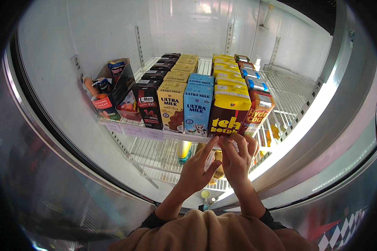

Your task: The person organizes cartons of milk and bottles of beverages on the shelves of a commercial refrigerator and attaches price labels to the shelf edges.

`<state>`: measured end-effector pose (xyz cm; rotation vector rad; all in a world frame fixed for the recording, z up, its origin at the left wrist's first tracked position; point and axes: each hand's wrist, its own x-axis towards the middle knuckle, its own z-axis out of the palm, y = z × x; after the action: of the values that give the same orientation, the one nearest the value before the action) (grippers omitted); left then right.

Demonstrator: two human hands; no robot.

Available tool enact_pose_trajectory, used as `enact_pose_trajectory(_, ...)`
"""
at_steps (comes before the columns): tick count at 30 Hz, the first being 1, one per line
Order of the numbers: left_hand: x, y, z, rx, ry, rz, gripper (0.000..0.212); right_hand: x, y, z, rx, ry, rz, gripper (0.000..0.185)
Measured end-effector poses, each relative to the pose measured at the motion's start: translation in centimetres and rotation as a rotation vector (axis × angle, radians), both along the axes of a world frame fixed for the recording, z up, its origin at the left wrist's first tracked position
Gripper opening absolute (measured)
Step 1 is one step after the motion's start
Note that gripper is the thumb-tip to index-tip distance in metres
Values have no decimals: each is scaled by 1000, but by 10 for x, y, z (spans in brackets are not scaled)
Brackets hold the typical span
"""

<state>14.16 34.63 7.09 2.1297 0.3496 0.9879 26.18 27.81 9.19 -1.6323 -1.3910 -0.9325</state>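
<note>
Both hands meet at the front label strip (182, 137) of the upper wire shelf, just below a dark brown and yellow Teh Kotak carton (229, 109). My left hand (196, 168) reaches up with its index fingertip at the strip and its thumb apart; something whitish shows in the gap, too unclear to name. Bent fingers of my right hand (238, 155) rest at the strip's edge, under the Teh Kotak and an orange Hydro Coco carton (259, 109). Whether either hand pinches something is hidden. Left of these stands a blue Ultra Milk carton (198, 109).
A cream Ultra Milk row (171, 106) and black L-Men row (147, 106) run back. Further left is an open box of packaged sausages (122, 75). A lower wire shelf (157, 153) holds a yellow-and-teal container (184, 152). A bright light strip (289, 141) edges the right side.
</note>
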Motion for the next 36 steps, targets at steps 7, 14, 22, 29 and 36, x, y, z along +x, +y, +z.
enact_pose_trajectory(7,2,-1,-3,2,0,22,61,-2,-1,3,-27,5,-4,31)
enact_pose_trajectory(14,2,-4,-1,84,-19,63,60,-2,-1,3,-12,-11,-14,29)
enact_pose_trajectory(22,2,-8,-1,9,53,50,60,-4,0,3,-9,-15,-38,26)
enact_pose_trajectory(29,5,-6,-7,66,-69,77,63,-6,0,6,-35,-15,-30,23)
enact_pose_trajectory(36,3,-10,-2,-46,69,40,61,-7,-1,7,-65,8,-45,21)
